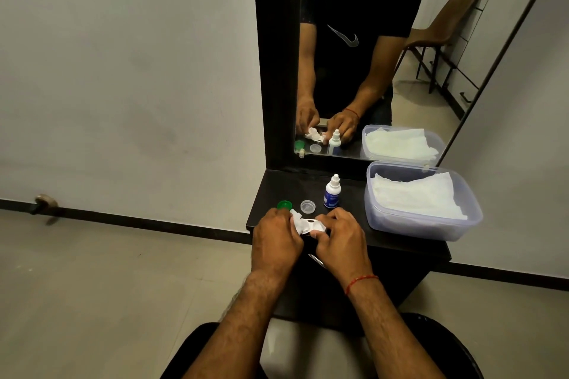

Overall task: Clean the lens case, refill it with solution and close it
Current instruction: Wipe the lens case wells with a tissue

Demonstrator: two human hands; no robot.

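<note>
A white lens case [317, 225] is held between both hands just above the black shelf [400, 243]. My right hand [338, 237] grips its right end. My left hand [277, 237] presses a crumpled white tissue [297, 220] against the case's left well. A green cap [284, 205] and a clear cap [308, 206] lie on the shelf just beyond my hands. The small solution bottle [332, 191], white with a blue label, stands upright behind them, its cap on.
A clear plastic box [421, 224] of folded white tissues sits at the shelf's right. Metal tweezers [318, 261] lie near the front edge under my right wrist. A mirror [385, 55] rises behind the shelf. Bare floor lies to the left.
</note>
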